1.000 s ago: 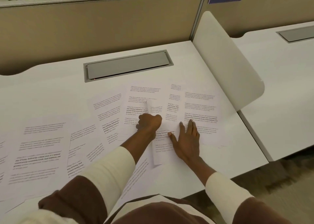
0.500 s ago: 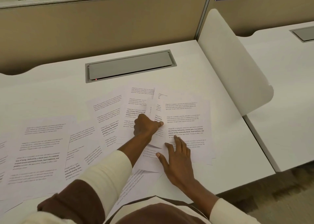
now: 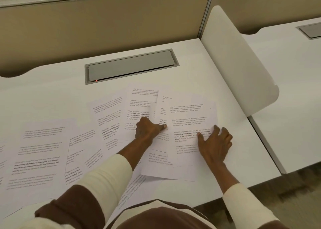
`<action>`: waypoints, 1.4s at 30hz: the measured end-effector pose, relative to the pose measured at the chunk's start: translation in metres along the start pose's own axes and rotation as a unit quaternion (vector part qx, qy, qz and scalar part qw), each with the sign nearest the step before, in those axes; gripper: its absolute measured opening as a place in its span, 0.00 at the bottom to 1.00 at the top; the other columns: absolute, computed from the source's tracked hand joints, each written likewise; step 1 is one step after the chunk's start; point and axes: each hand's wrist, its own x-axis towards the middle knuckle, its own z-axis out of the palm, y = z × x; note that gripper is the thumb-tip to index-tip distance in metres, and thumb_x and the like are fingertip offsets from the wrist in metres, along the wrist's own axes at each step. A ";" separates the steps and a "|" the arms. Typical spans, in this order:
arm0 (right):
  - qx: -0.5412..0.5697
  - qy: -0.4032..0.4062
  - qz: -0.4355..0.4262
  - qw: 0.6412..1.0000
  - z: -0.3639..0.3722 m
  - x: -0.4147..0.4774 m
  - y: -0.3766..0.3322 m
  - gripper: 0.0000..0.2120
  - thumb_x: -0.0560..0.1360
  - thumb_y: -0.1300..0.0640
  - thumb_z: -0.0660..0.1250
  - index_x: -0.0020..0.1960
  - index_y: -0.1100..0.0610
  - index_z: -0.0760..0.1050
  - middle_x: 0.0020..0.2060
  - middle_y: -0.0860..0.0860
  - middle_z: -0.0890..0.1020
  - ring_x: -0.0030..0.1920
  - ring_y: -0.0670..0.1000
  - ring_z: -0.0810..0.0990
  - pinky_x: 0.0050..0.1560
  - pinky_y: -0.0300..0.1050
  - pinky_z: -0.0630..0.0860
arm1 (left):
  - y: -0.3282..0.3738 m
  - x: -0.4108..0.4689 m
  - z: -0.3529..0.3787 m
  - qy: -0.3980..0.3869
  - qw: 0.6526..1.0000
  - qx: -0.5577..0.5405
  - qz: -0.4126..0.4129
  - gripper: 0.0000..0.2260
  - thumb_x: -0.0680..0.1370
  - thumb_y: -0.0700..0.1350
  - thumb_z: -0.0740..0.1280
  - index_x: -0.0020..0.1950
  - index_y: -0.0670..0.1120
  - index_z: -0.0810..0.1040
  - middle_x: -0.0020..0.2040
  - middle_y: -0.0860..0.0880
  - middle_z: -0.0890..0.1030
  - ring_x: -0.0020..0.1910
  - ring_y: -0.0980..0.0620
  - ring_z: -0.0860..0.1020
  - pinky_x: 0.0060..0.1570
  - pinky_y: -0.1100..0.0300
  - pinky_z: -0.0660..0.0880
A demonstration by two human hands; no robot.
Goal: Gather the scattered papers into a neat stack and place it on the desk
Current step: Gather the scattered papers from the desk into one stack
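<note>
Several printed white papers lie scattered on the white desk (image 3: 52, 93). A loose overlapping pile is at the centre right, and its top sheet (image 3: 189, 114) lies slightly askew. My right hand (image 3: 214, 143) rests flat on that sheet's lower right part, fingers spread. My left hand (image 3: 148, 128) is curled, with thumb and fingertips pinching the edge of a sheet (image 3: 161, 138) tucked under the top sheet's left side. More sheets spread out to the left, including a middle sheet (image 3: 107, 117) and a far left sheet (image 3: 41, 152).
A grey cable flap (image 3: 132, 65) is set into the desk behind the papers. A white curved divider (image 3: 234, 60) stands at the desk's right edge, with a neighbouring desk (image 3: 286, 89) beyond. A beige partition (image 3: 104, 28) backs the desk. One sheet overhangs the front edge by my body.
The right-hand sheet has slid left onto the overlapping sheets under my right hand. My right hand now sits further right on it. My left hand has stayed pinched at the same spot.
</note>
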 end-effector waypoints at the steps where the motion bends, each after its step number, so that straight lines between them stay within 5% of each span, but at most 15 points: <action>1: -0.004 -0.009 -0.007 1.000 0.000 0.001 0.000 0.34 0.75 0.44 0.76 0.73 0.62 0.74 0.74 0.67 0.71 0.73 0.69 0.67 0.71 0.67 0.67 | 0.000 0.001 0.001 -0.004 1.000 -0.003 0.005 0.31 0.62 0.55 0.88 0.55 0.43 0.79 0.55 0.46 0.86 0.53 0.41 0.84 0.53 0.43 0.86; 10: 0.008 -0.038 -0.151 0.988 0.015 -0.041 -0.015 0.28 0.78 0.41 0.72 0.71 0.57 0.77 0.75 0.62 0.72 0.73 0.63 0.69 0.69 0.63 0.73 | -0.008 0.004 0.008 -0.062 0.996 -0.065 0.016 0.16 0.67 0.41 0.86 0.50 0.45 0.83 0.53 0.44 0.89 0.50 0.43 0.88 0.54 0.44 0.87; 14: 0.119 -0.017 -0.123 0.985 0.010 -0.044 -0.020 0.26 0.78 0.46 0.76 0.70 0.57 0.76 0.69 0.58 0.77 0.69 0.62 0.74 0.67 0.63 0.75 | -0.013 0.003 0.004 -0.092 0.991 -0.081 0.047 0.20 0.67 0.39 0.86 0.58 0.44 0.86 0.52 0.46 0.90 0.49 0.43 0.89 0.53 0.42 0.87; 18: 0.248 -0.015 -0.001 0.969 -0.007 -0.022 -0.022 0.34 0.74 0.47 0.81 0.74 0.58 0.72 0.67 0.57 0.78 0.68 0.60 0.74 0.68 0.59 0.75 | -0.011 0.000 -0.010 -0.150 0.975 -0.129 0.102 0.21 0.67 0.40 0.86 0.58 0.44 0.88 0.51 0.48 0.91 0.49 0.46 0.90 0.54 0.45 0.87; 22: 0.445 -0.097 0.124 0.882 -0.034 0.004 -0.026 0.40 0.71 0.49 0.84 0.76 0.54 0.69 0.62 0.51 0.83 0.59 0.54 0.84 0.58 0.49 0.80 | -0.007 0.002 -0.026 -0.218 0.955 -0.156 0.124 0.22 0.69 0.43 0.86 0.61 0.44 0.88 0.56 0.48 0.90 0.54 0.47 0.90 0.58 0.47 0.85; 25: 0.557 -0.181 0.177 0.791 -0.039 0.020 -0.028 0.33 0.70 0.57 0.85 0.71 0.58 0.77 0.58 0.54 0.89 0.56 0.57 0.89 0.62 0.58 0.84 | -0.012 0.003 -0.028 -0.234 0.956 -0.129 0.122 0.21 0.71 0.46 0.84 0.63 0.45 0.87 0.57 0.51 0.90 0.56 0.51 0.89 0.60 0.52 0.84; 27: 0.582 -0.234 0.165 0.761 -0.041 0.019 -0.035 0.24 0.71 0.65 0.82 0.66 0.60 0.82 0.57 0.55 0.90 0.56 0.60 0.90 0.60 0.60 0.85 | -0.017 0.002 -0.025 -0.233 0.957 -0.118 0.128 0.19 0.74 0.44 0.83 0.64 0.46 0.87 0.58 0.52 0.90 0.56 0.53 0.89 0.58 0.56 0.84; 34: 0.571 -0.291 0.155 0.752 -0.037 0.007 -0.053 0.21 0.71 0.72 0.79 0.62 0.62 0.85 0.56 0.59 0.90 0.53 0.64 0.90 0.59 0.68 0.84 | -0.015 0.001 -0.022 -0.178 0.970 -0.149 0.071 0.17 0.75 0.35 0.80 0.64 0.41 0.86 0.59 0.44 0.89 0.52 0.47 0.89 0.50 0.52 0.86; 42: 0.616 -0.104 -0.012 0.781 -0.100 0.026 -0.080 0.16 0.70 0.69 0.81 0.56 0.58 0.86 0.52 0.50 0.91 0.53 0.53 0.91 0.54 0.51 0.87 | 0.055 -0.032 -0.053 -0.071 0.938 -0.148 0.307 0.16 0.76 0.48 0.80 0.63 0.48 0.87 0.57 0.51 0.90 0.51 0.56 0.89 0.49 0.59 0.87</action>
